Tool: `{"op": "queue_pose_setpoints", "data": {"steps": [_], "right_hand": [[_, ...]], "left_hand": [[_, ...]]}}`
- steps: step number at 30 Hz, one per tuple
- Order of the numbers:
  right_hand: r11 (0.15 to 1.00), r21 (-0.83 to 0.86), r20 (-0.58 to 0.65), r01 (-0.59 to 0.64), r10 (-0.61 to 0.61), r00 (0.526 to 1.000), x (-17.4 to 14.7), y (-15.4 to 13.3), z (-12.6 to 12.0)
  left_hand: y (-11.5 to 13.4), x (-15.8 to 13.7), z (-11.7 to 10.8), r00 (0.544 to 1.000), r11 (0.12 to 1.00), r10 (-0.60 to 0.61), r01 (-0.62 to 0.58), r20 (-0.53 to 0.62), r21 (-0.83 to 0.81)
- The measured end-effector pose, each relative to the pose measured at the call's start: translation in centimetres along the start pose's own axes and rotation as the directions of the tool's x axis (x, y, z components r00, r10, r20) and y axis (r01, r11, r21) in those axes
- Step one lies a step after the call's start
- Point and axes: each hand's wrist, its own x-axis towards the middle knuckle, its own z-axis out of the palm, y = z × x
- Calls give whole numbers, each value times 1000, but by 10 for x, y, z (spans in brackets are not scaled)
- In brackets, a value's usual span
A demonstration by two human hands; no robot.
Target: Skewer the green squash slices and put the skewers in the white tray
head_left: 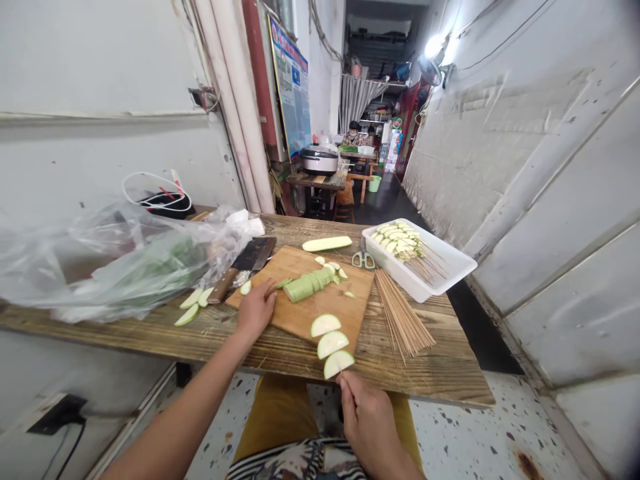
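Observation:
My right hand point(369, 417) is closed round the lower end of a skewer in front of the table edge. Three half-moon zucchini slices point(333, 345) are threaded on it, pale inside with green rims. At the left of the wooden cutting board point(295, 320), my left hand point(257, 309) has its fingers drawn together at a thin green zucchini slice point(284, 283); the fingertips are partly hidden. Beside it lies a sliced zucchini piece point(309, 285), its slices still in a row. Smaller slices point(334, 269) are scattered behind that.
A white tray point(425, 288) holds finished skewers point(400, 241), with bare bamboo skewers point(403, 313) in front. Scissors point(363, 259) and a zucchini half point(327, 244) lie behind the board. Left are a cleaver point(245, 267), loose slices point(193, 307) and a plastic bag point(125, 267). A person point(354, 135) sits far back.

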Motion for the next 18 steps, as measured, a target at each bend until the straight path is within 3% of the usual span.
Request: {"op": "queue_pose_setpoints", "data": {"steps": [3, 10, 18], "right_hand": [[1000, 11, 10, 3, -3, 1000, 0, 0, 0], [1000, 21, 21, 1, -2, 1000, -1, 1, 1], [999, 37, 30, -14, 13, 999, -2, 4, 3]], "left_hand": [[4, 10, 3, 993, 994, 101, -103, 54, 32], [8, 24, 4, 969, 979, 187, -197, 160, 50], [15, 16, -10, 972, 975, 168, -189, 166, 118]]}}
